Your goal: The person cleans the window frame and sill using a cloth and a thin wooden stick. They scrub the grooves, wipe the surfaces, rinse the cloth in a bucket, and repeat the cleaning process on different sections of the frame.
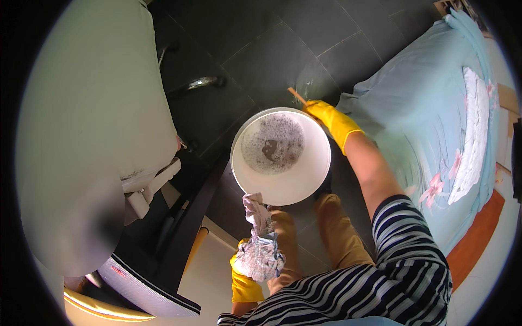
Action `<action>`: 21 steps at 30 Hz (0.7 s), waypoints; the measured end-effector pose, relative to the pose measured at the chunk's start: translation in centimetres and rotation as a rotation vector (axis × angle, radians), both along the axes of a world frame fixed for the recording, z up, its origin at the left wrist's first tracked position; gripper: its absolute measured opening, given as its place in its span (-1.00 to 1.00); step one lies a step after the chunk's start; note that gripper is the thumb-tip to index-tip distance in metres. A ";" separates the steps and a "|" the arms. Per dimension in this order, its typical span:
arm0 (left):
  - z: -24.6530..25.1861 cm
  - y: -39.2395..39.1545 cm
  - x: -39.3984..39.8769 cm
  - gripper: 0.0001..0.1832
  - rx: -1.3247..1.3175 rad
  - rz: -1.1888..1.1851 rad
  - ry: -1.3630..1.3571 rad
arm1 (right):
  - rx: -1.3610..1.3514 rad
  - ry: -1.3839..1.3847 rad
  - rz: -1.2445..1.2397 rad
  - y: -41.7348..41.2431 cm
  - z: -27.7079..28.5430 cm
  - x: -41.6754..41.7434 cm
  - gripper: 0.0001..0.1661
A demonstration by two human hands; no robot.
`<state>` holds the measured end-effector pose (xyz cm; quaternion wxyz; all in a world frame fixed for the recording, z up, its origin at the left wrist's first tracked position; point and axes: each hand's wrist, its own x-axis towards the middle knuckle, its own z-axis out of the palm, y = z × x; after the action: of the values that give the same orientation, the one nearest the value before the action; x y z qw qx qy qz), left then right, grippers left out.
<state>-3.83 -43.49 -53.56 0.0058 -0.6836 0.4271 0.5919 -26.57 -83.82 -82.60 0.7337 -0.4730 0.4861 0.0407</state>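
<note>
A white plastic bucket (299, 185) stands out in front of my legs, with grey water and foam (281, 155) at its bottom. My right hand (330, 120), in a yellow rubber glove, grips an orange-brown rod (297, 95) at the bucket's far right rim. The rod may be the bucket's handle grip; the fingers partly hide it. Lower left, my left hand (244, 281) wears a matching glove and clutches a bunched, whitish wet-looking rag (261, 254). One end of the rag sticks up close to the bucket's near rim; whether they touch I cannot tell.
To the right is a bed (408, 122) with a light blue floral sheet and a folded white cloth (469, 134). A large pale-covered piece of furniture (94, 102) fills the left, a chrome castor leg (202, 82) beside it. Dark tiles (261, 53) floor the room, with a wet-looking shine beyond the bucket.
</note>
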 end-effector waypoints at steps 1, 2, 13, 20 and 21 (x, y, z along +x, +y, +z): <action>-0.2 0.3 0.0 -0.42 0.036 0.029 0.028 | 0.083 -0.039 -0.085 0.9 0.3 -0.3 -0.68; -0.3 0.7 0.2 -0.48 0.074 0.056 0.053 | 0.152 -0.086 -0.184 2.3 0.7 -0.6 -0.68; 1.7 -2.4 -0.3 -0.48 -0.339 0.098 -0.008 | 0.147 0.025 -0.539 11.4 1.3 -4.1 -0.67; 2.7 -3.6 -0.9 -0.08 -0.288 -0.105 -0.103 | 0.229 0.208 -0.422 22.0 -2.2 -7.1 -0.63; 2.7 -3.0 -0.8 -0.09 -0.275 -0.085 -0.102 | 0.235 0.220 -0.409 23.7 -3.0 -7.0 -0.63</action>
<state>-4.67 -46.47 -50.87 -0.0413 -0.6884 0.5316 0.4917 -33.55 -60.10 -85.63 0.7193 -0.2693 0.6404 -0.0012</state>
